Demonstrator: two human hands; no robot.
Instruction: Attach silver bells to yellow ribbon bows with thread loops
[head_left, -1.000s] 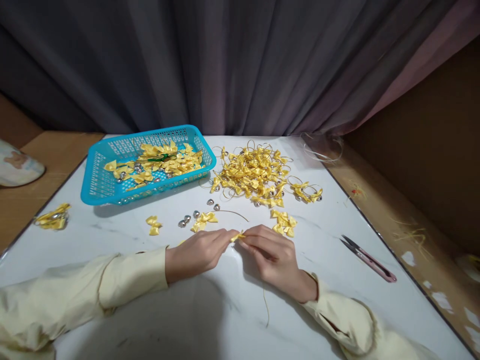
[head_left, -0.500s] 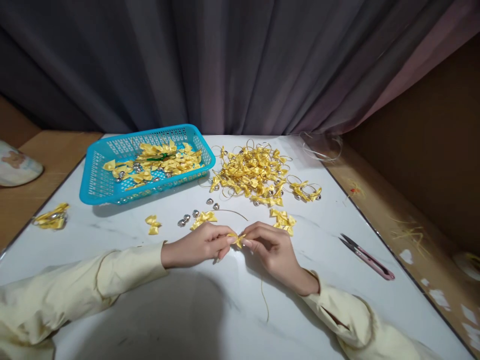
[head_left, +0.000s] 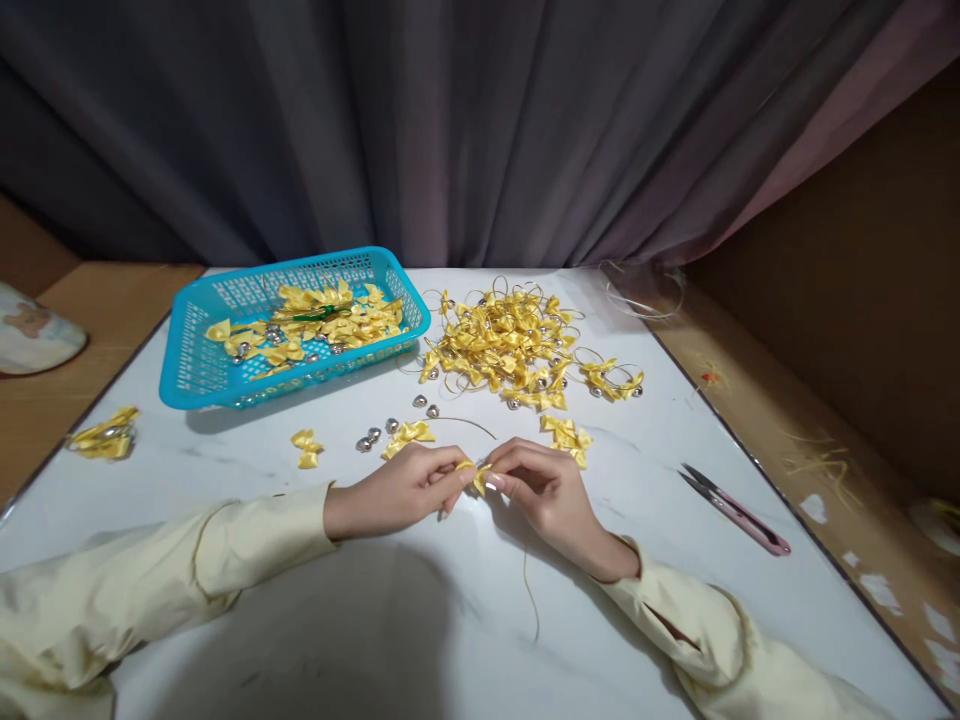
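Note:
Between my hands is a small yellow satin bow (head_left: 480, 480), pinched from both sides above the white table. My left hand (head_left: 409, 488) is closed on its left end, thumb against the fingers. My right hand (head_left: 551, 500) grips the right end between thumb and fingertips. A thin gold cord (head_left: 531, 600) hangs down below my right hand. Close by my left hand lie more yellow bows (head_left: 409, 437) and several silver bells (head_left: 391, 426). Another pair of bows (head_left: 568, 438) rests just beyond my right hand. The fingers hide part of the held bow.
A blue plastic basket (head_left: 174, 365) with bows and bells stands at back left. Beside it is a heap of corded bows (head_left: 510, 340). Pink-handled thread snips (head_left: 739, 510) lie at right. A single bow (head_left: 306, 448) and a bow bundle (head_left: 105, 433) lie at left.
The left thumb has shifted slightly on the bow, and the bow has turned a little. Both hands stay in nearly the same place.

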